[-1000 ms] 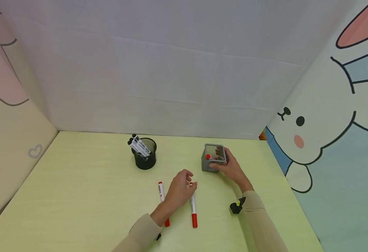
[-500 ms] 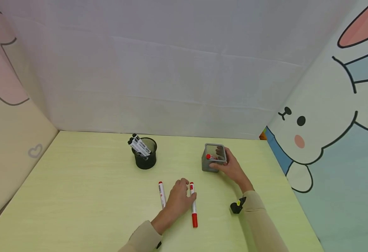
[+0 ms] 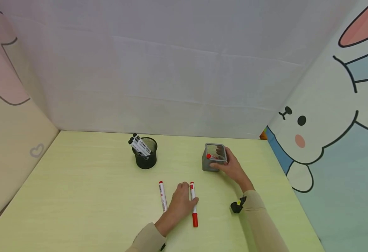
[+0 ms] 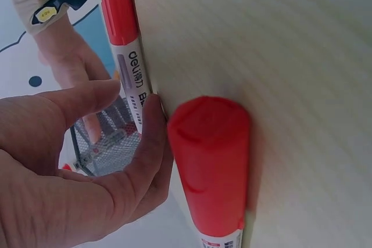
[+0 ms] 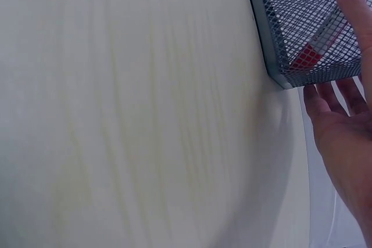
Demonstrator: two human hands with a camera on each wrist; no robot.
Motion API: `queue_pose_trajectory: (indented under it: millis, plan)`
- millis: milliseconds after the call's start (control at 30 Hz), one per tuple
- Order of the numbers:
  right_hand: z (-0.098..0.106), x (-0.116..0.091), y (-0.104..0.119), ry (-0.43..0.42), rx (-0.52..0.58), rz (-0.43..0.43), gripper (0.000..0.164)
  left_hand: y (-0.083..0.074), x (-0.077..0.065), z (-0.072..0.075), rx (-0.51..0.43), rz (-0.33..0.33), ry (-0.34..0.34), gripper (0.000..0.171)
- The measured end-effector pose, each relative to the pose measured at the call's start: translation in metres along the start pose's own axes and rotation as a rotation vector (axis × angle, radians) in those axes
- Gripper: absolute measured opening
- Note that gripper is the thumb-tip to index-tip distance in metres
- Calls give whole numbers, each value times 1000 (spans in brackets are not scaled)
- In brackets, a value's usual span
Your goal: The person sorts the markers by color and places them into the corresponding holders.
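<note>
My left hand [image 3: 180,203] straddles a white marker with a red cap [image 3: 195,219] lying on the table. Its thumb [image 4: 96,96] is on one side of the barrel and the fingers are on the other, with no firm pinch visible. A second red-capped marker [image 3: 163,196] lies just left of that hand, partly hidden by it; its cap [image 4: 212,161] looms large in the left wrist view. My right hand [image 3: 232,168] grips a grey square mesh pen holder [image 3: 209,165], thumb at the near side and fingers around the far right side. A red-ended marker [image 5: 311,53] leans inside it.
A round black mesh pen holder [image 3: 146,163] with several black-capped white markers [image 3: 140,145] stands at the back left of the pale yellow table [image 3: 86,196]. A white cloth backdrop [image 3: 171,77] rises behind the table's far edge.
My left hand has come down and slightly nearer, its fingers lowering from above the right-hand marker to around it. The right hand and the grey pen holder have stayed in place.
</note>
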State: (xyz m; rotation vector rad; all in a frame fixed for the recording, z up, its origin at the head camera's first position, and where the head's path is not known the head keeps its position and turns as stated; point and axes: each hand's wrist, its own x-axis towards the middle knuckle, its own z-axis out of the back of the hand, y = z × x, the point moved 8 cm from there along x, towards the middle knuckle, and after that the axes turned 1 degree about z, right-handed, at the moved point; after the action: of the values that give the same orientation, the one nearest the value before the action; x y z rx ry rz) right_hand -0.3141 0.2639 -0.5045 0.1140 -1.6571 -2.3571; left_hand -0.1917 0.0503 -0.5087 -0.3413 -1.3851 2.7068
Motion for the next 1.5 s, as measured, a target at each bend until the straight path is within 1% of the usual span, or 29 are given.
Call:
queue_pose_trajectory:
  millis: [133, 333, 400, 500, 700, 867, 1033, 1133, 1300, 1500]
  plan:
    - [-1, 1, -2, 7, 12, -2, 82, 1, 2, -1, 1, 9, -12, 56]
    - [-1, 0, 0, 6, 26, 0, 83, -2, 4, 1, -7, -14, -36, 40]
    - [0, 0, 1, 4, 29, 6, 82, -2, 4, 2, -10, -18, -36, 34]
    - [0, 0, 2, 7, 24, 8, 82, -1, 5, 2, -17, -17, -27, 31]
    - [-1, -1, 4, 10, 22, -2, 82, 0, 4, 1, -41, 18, 5, 36]
    - [0, -1, 5, 10, 23, 1, 81, -2, 3, 2, -72, 13, 11, 36]
    - [0, -2, 5, 12, 24, 15, 81, -2, 2, 3, -93, 6, -1, 37]
    - [0, -2, 4, 11, 28, 24, 80, -1, 3, 5, -99, 5, -20, 39]
    - [1, -1, 1, 12, 35, 17, 79, -1, 4, 9, -98, -5, -52, 38]
    - [1, -1, 0, 17, 29, 15, 80, -5, 6, 15, -126, -25, -63, 38]
